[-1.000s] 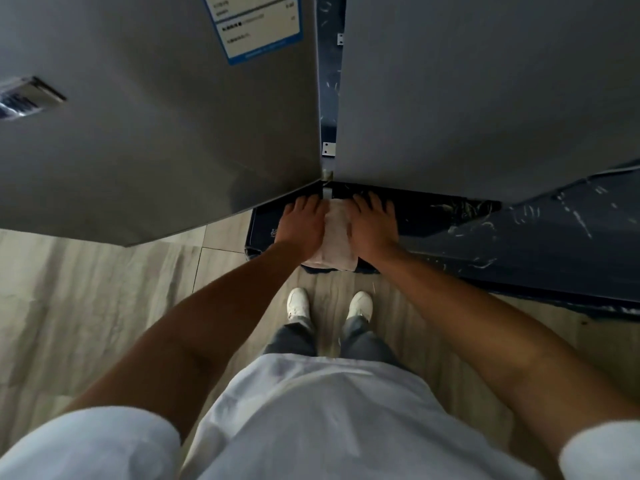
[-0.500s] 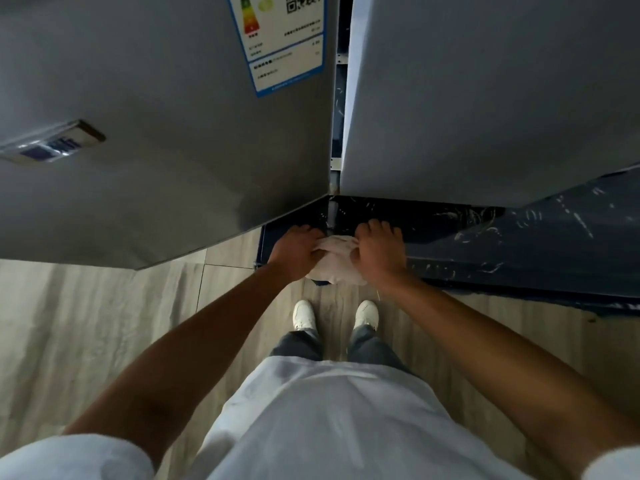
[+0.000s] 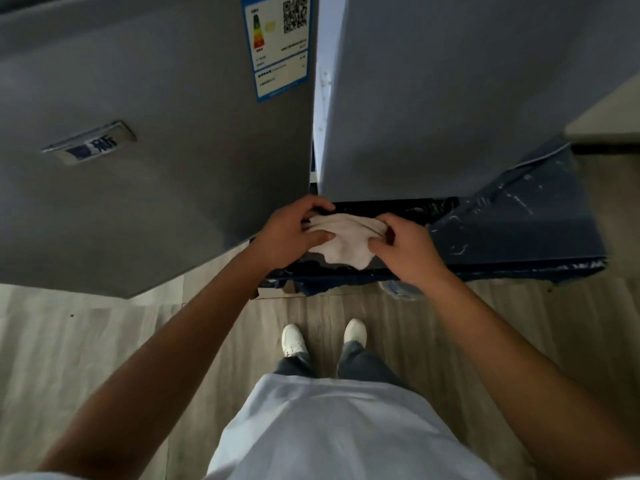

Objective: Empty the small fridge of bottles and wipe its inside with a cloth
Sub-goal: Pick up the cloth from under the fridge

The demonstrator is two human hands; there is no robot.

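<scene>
both our hands hold the cloth [image 3: 341, 242], bunched pale, just above the dark blue base [image 3: 502, 233] below the grey fridge door [image 3: 156, 133]. our left hand [image 3: 289, 233] pinches one end, our right hand [image 3: 405, 251] clamps the other. no bottles show. to wipe well, we judge we should fold it into a flat pad, keep one firm grip, and open the door wide first.
</scene>
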